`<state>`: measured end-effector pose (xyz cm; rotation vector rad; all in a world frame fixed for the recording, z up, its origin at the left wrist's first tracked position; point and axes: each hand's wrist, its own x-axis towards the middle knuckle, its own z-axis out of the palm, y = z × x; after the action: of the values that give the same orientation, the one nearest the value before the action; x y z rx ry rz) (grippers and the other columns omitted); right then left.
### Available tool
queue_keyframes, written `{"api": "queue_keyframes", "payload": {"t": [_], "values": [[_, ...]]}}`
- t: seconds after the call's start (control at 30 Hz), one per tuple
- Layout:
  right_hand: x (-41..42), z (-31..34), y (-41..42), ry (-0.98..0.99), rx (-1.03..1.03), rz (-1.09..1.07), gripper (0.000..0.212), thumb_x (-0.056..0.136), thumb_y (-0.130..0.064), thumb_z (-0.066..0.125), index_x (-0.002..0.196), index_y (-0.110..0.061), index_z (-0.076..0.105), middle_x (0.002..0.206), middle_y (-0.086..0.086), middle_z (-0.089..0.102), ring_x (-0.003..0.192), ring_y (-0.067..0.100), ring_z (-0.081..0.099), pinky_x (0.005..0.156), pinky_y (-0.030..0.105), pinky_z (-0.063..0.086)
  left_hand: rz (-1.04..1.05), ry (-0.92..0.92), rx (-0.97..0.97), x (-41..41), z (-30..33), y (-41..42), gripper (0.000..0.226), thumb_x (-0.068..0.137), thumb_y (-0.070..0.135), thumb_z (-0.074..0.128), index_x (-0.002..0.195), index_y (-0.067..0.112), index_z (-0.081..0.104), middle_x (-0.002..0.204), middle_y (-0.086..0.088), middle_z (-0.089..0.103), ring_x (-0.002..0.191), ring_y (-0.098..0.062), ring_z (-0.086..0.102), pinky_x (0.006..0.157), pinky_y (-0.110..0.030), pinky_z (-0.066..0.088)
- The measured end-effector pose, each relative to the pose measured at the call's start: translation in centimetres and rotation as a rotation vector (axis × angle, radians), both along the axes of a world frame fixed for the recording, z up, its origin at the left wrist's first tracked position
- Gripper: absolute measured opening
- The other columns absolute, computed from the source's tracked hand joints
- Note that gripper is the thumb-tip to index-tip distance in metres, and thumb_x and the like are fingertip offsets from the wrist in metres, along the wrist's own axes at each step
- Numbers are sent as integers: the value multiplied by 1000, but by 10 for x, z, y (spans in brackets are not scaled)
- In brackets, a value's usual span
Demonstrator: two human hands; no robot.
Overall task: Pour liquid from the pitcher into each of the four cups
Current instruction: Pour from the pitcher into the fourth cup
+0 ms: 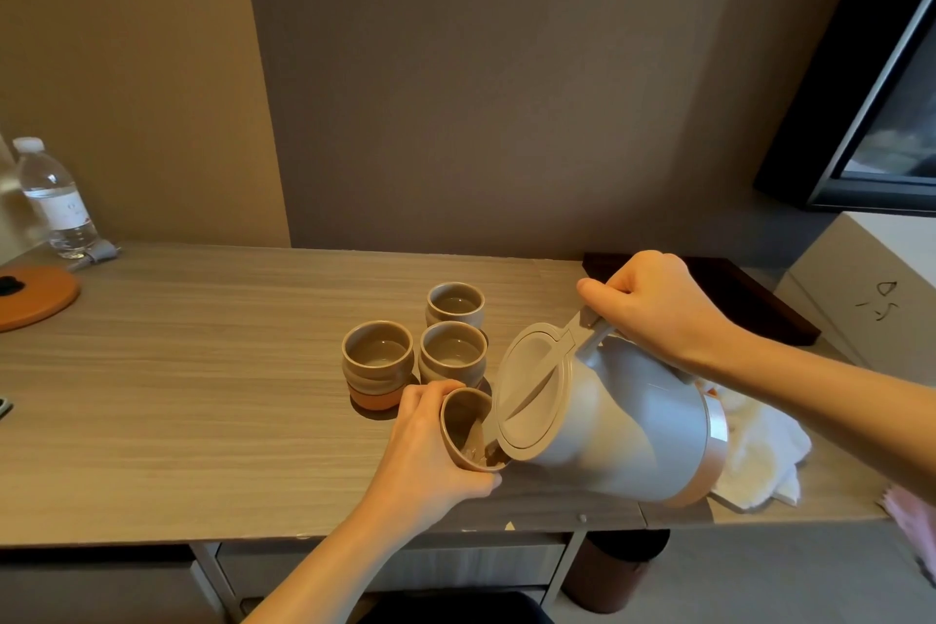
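My right hand [653, 304] grips the handle of a grey pitcher [623, 416], which is tipped steeply to the left with its beige lid facing me. Its spout sits at the rim of a beige cup [463, 426] that my left hand [430, 451] holds tilted toward the pitcher, and liquid runs into that cup. Three more beige cups stand upright on the wooden desk [202, 395] just behind: one on the left [377, 362], one in the middle [452, 357], one farther back [455, 304]. Each shows liquid inside.
A water bottle [53, 198] and an orange round board [35, 296] sit at the far left. A dark tray [759, 299] lies at the back right, a white cloth [759, 451] under the pitcher, and a white box [871, 279] at the right edge.
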<state>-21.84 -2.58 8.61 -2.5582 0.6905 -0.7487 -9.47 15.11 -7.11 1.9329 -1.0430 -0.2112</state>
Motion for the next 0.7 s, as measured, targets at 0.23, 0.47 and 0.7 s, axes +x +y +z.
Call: {"api": "queue_keyframes", "payload": {"t": [0.23,0.47,0.7], "values": [[0,0,1,9,12,15,52,82,-28,56,38,-1,50,38,6,37,40,18,35,47,36,41,-16,10,-24,0,-1,0,80,48,41,91,112,41,43,116,17,42,102,4,49,66,-2,41],[2,1,2,11,-28,31,55,83,-28,57,33,-12,39,33,-3,29,37,15,28,47,34,38,-16,37,-46,0,-3,1,80,46,39,91,111,41,44,116,17,43,103,2,50,68,-3,43],[2,3,3,27,-43,24,53,79,-31,55,34,-13,33,36,2,27,40,16,24,45,36,34,-3,53,-58,0,-4,1,81,46,38,92,111,39,45,117,15,43,104,0,51,69,-4,42]]}}
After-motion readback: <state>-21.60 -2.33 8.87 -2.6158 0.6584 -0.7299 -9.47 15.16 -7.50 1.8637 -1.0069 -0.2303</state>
